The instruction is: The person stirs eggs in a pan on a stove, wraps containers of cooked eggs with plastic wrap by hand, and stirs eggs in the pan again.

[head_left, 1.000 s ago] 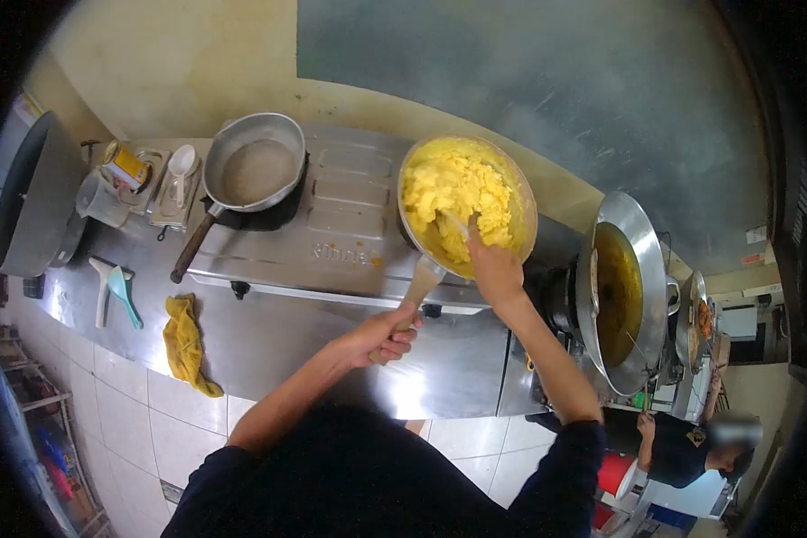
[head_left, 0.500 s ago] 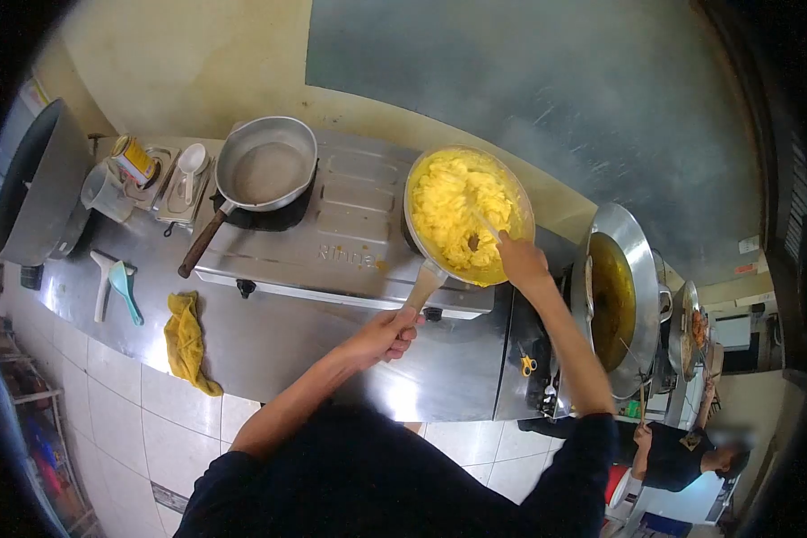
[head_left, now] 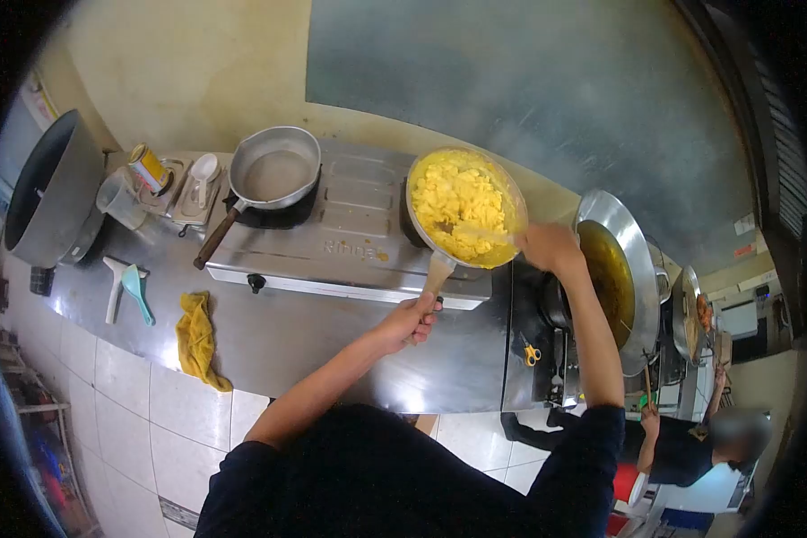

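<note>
My left hand (head_left: 411,325) is wrapped round the pale handle (head_left: 439,273) of a frying pan (head_left: 514,193) at the right end of the stove. Fluffy yellow scrambled eggs (head_left: 457,193) fill much of the pan. At the pan's right edge, my right hand (head_left: 550,247) is closed on a pale spatula-like utensil (head_left: 498,238). Motion smears the utensil, and its far end lies among the eggs, so its exact shape is unclear.
An empty-looking saucepan (head_left: 278,175) sits on the left burner of the stove (head_left: 354,211). A large wok (head_left: 637,260) of dark yellow liquid stands right. A yellow cloth (head_left: 197,336), peelers-like white and teal tools (head_left: 134,287) and scissors (head_left: 531,354) lie nearby. A co-worker (head_left: 681,448) stands at right.
My right hand has moved right and slightly down, sweeping the utensil through the eggs to a flatter angle. My left hand keeps its grip on the handle. The view has shifted slightly.
</note>
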`<control>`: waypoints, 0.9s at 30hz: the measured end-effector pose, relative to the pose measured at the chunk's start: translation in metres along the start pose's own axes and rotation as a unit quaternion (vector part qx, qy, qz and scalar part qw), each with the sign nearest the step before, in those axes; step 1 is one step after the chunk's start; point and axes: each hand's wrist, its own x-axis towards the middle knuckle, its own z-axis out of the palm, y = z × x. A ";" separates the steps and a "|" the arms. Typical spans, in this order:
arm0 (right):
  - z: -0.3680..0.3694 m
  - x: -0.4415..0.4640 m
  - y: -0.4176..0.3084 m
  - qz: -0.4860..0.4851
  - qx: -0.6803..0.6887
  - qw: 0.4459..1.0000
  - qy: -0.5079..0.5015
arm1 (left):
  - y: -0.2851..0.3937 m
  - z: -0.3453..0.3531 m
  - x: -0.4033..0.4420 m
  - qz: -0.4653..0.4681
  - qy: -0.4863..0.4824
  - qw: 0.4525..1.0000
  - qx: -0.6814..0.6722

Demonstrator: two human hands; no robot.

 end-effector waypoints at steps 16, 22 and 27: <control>0.004 -0.148 -0.203 -0.164 0.388 0.862 0.282 | -0.080 -0.118 -0.231 0.070 0.072 0.974 0.203; 0.236 -0.250 -0.396 -0.291 0.587 0.739 -0.157 | -0.439 -0.392 -0.475 0.040 0.407 0.841 0.354; 0.346 -0.184 -0.338 0.031 0.510 0.857 0.065 | -0.496 -0.390 -0.623 -0.168 0.493 0.847 0.111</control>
